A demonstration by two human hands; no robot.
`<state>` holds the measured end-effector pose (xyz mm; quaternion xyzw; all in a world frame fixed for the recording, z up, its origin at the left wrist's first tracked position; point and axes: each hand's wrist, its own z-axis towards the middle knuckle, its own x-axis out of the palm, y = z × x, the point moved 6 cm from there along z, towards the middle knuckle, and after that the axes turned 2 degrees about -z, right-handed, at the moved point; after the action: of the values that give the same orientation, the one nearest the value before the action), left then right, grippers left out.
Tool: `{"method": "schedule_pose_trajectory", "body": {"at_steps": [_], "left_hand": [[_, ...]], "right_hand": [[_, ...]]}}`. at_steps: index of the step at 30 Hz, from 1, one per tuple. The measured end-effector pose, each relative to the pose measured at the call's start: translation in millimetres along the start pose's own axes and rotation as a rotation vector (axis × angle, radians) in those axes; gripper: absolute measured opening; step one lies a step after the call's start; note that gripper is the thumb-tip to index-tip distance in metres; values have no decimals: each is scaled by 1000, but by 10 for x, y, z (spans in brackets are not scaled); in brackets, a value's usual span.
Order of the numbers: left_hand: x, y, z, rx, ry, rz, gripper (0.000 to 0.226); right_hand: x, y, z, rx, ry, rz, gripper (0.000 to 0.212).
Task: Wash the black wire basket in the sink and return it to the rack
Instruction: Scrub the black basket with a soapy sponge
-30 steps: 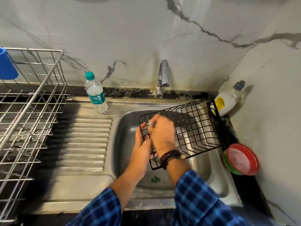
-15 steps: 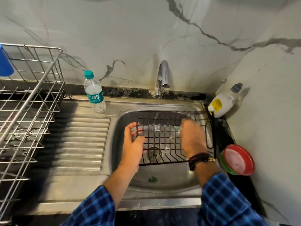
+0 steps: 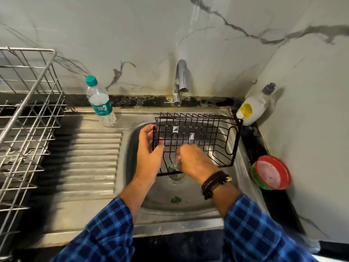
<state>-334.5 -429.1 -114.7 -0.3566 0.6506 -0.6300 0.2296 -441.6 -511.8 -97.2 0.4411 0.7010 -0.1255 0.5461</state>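
The black wire basket (image 3: 211, 137) hangs over the steel sink (image 3: 188, 195), below the tap (image 3: 181, 82). My left hand (image 3: 149, 150) grips its left end. My right hand (image 3: 196, 161) is inside the basket near its front edge, closed on a small greenish scrubber that is blurred and mostly hidden. The steel wire dish rack (image 3: 24, 120) stands at the far left on the counter.
A water bottle (image 3: 100, 103) with a green cap stands on the ribbed drainboard (image 3: 85, 159). A white soap bottle (image 3: 253, 106) sits in the back right corner. A red-lidded round container (image 3: 272, 173) lies right of the sink. A green scrap (image 3: 176, 199) lies in the basin.
The basket has turned from tilted up on the right to level over the sink. My right hand has moved from the right side back to the basket's front left.
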Motion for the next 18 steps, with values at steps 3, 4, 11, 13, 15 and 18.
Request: {"method": "schedule_pose_trajectory", "body": {"at_steps": [3, 4, 11, 13, 15, 18], "left_hand": [[-62, 42, -35, -2, -2, -72, 52], [-65, 55, -52, -5, 5, -86, 49], [-21, -96, -34, 77, 49, -40, 54], [-2, -86, -40, 78, 44, -25, 56], [14, -65, -49, 74, 32, -37, 54], [-9, -31, -41, 65, 28, -66, 54]], "right_hand": [[-246, -456, -52, 181, -77, -96, 10], [-324, -555, -77, 241, -104, -139, 16], [-157, -351, -73, 210, -133, -11, 20], [-58, -142, -69, 119, -144, 69, 18], [9, -7, -37, 39, -130, 173, 15], [34, -16, -44, -51, -50, 251, 14]]}}
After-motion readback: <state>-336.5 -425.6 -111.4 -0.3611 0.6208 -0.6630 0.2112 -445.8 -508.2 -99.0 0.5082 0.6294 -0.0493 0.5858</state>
